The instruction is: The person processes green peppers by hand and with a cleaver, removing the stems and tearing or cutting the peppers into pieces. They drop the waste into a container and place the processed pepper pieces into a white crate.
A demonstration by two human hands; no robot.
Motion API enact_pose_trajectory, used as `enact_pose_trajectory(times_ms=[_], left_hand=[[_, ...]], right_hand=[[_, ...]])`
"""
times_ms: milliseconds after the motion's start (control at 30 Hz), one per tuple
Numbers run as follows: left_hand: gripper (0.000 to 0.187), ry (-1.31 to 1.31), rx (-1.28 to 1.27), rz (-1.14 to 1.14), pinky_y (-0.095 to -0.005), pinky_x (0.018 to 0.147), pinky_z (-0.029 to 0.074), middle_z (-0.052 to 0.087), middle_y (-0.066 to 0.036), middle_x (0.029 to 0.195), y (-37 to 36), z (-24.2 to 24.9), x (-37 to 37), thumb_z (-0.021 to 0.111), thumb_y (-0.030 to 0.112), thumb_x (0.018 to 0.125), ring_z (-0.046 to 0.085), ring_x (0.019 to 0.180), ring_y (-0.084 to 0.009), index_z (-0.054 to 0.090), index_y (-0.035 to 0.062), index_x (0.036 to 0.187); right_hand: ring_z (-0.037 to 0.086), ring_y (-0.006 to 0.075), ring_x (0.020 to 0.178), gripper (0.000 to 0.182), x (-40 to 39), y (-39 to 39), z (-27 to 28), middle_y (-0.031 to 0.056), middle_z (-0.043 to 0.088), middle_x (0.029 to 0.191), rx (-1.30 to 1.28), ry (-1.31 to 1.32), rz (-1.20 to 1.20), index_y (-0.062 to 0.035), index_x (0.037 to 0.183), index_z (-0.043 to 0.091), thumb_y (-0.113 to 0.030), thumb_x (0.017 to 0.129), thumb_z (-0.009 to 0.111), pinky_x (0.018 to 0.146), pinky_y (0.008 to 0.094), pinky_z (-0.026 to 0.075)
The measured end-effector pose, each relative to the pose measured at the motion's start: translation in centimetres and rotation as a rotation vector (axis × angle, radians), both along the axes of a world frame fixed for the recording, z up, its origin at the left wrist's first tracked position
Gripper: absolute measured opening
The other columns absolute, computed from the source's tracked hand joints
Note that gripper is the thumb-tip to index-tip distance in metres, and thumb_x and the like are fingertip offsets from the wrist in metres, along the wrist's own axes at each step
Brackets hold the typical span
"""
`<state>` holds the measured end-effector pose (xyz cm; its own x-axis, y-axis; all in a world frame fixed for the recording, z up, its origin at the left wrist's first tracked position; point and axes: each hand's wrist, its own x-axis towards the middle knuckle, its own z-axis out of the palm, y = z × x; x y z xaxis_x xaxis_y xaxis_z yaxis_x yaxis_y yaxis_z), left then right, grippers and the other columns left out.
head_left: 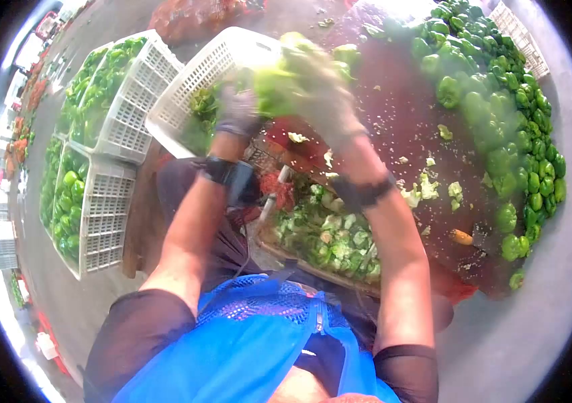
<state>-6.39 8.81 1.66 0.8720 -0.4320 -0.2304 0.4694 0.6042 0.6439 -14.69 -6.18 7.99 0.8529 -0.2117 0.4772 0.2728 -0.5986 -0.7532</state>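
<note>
Hidden or unclear: both hands are blurred by motion. The fingertips of the left hand (237,107) are lost against the white crate (185,87) behind them; whether they are apart or together cannot be told. The right hand (329,101), gloved, is smeared into the green pepper (279,84); its fingers appear wrapped over the pepper, but the grip cannot be made out with certainty. The crate's far wall is cut by the pepper and the hands.

Writing: no label or brand can be read anywhere.

Position of the pepper: it is held up between the two hands, against the right fingers and just beside the left fingers, over the open mouth of the tilted crate.

Other items: a heap of green peppers (501,127) is spread on a dark red cloth (400,114) beyond the right fingers. A tray of pepper trimmings (329,238) lies below the right wrist. Filled crates (91,134) are stacked well apart from the left fingers. A dark band is worn on each wrist.
</note>
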Motion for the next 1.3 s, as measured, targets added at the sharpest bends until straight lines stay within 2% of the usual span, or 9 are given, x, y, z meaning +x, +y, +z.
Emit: enact_pose_trajectory(times_ms=[100, 200, 333, 500, 800, 1167, 1233, 1267, 1300], left_hand=[[0.052, 0.679, 0.044, 0.376, -0.0496, 0.104, 0.036, 0.054, -0.017, 0.121, 10.2, -3.8, 8.1, 0.036, 0.045, 0.094, 0.050, 0.115, -0.0327, 0.048, 0.0062, 0.126], [0.049, 0.347, 0.286, 0.497, -0.0488, 0.096, 0.042, 0.060, -0.014, 0.107, 12.9, -5.6, 8.9, 0.039, 0.042, 0.094, 0.054, 0.108, -0.0279, 0.054, 0.0031, 0.120], [0.033, -0.528, 0.746, 0.248, -0.0249, 0.082, 0.048, 0.064, -0.012, 0.099, 2.5, -3.6, 8.5, 0.054, 0.025, 0.092, 0.061, 0.093, -0.0147, 0.062, 0.0022, 0.114], [0.061, -1.267, 1.028, -0.276, -0.0349, 0.104, 0.037, 0.048, -0.017, 0.139, -13.3, -1.3, 10.8, 0.059, 0.034, 0.084, 0.047, 0.126, -0.0271, 0.048, 0.0043, 0.136], [0.042, -1.352, 1.686, -0.995, -0.0336, 0.081, 0.050, 0.064, -0.009, 0.110, -27.8, -4.1, 14.3, 0.061, 0.033, 0.087, 0.061, 0.091, -0.0164, 0.058, 0.0090, 0.122], [0.042, -0.261, 0.037, -1.315, -0.0310, 0.089, 0.052, 0.060, -0.008, 0.114, -23.7, -4.7, -1.7, 0.061, 0.019, 0.089, 0.058, 0.103, -0.0147, 0.048, 0.0044, 0.126], [0.057, -0.815, 0.000, -1.139, -0.0342, 0.096, 0.049, 0.055, -0.008, 0.123, -21.1, -6.1, -5.3, 0.070, 0.003, 0.081, 0.053, 0.113, -0.0160, 0.043, 0.0055, 0.131], [0.077, -0.353, -0.124, -1.186, -0.0355, 0.098, 0.047, 0.050, -0.007, 0.130, -20.6, -6.8, -6.8, 0.075, -0.008, 0.072, 0.049, 0.118, -0.0159, 0.036, 0.0070, 0.136], [0.058, -0.820, -0.115, -0.927, -0.0344, 0.098, 0.047, 0.056, -0.008, 0.126, -20.2, -8.4, -8.7, 0.072, 0.011, 0.083, 0.054, 0.114, -0.0177, 0.043, 0.0060, 0.133]], right_hand=[[0.062, 0.0334, 0.099, 0.040, 7.4, 4.1, -2.7, 0.0145, 0.059, 0.119, -0.164, -0.007, 0.090, -0.0152, 0.118, 0.064, -0.035, 0.083, 0.062, 0.088, 0.0402, 0.050], [0.063, 0.0282, 0.101, 0.036, 8.3, 4.9, -4.2, 0.0107, 0.064, 0.115, 0.044, -0.008, 0.123, -0.0156, 0.117, 0.065, -0.034, 0.086, 0.060, 0.089, 0.0355, 0.049], [0.066, 0.0240, 0.094, 0.026, 5.9, 0.6, -7.1, 0.0117, 0.069, 0.102, 0.151, -0.066, -0.123, -0.0102, 0.111, 0.068, -0.022, 0.088, 0.062, 0.084, 0.0335, 0.051], [0.068, 0.0177, 0.091, 0.028, -3.5, -4.4, -4.6, 0.0142, 0.066, 0.109, 0.629, 0.130, -0.199, -0.0071, 0.121, 0.060, -0.010, 0.094, 0.053, 0.065, 0.0245, 0.059], [0.067, 0.0196, 0.092, 0.035, -14.2, -8.6, -6.3, 0.0187, 0.063, 0.112, 0.920, 0.234, -0.466, 0.0012, 0.129, 0.051, -0.010, 0.096, 0.051, 0.074, 0.0288, 0.060], [0.054, 0.0221, 0.117, 0.057, -15.1, -16.0, -7.8, 0.0138, 0.047, 0.132, 1.179, 0.082, -0.089, -0.0050, 0.142, 0.034, -0.021, 0.093, 0.059, 0.086, 0.0329, 0.057], [0.052, 0.0256, 0.121, 0.057, -16.5, -15.7, -9.6, 0.0168, 0.052, 0.129, -0.268, 0.231, -0.357, -0.0018, 0.126, 0.050, 0.002, 0.074, 0.073, 0.102, 0.0324, 0.047], [0.053, 0.0267, 0.119, 0.057, -17.1, -15.0, -10.3, 0.0176, 0.053, 0.127, -0.040, 0.249, -0.316, -0.0005, 0.124, 0.051, 0.003, 0.072, 0.075, 0.102, 0.0331, 0.047], [0.055, 0.0277, 0.116, 0.058, -17.4, -14.8, -10.8, 0.0183, 0.054, 0.125, 0.181, 0.258, -0.274, 0.0009, 0.123, 0.052, 0.003, 0.070, 0.076, 0.101, 0.0338, 0.048]])
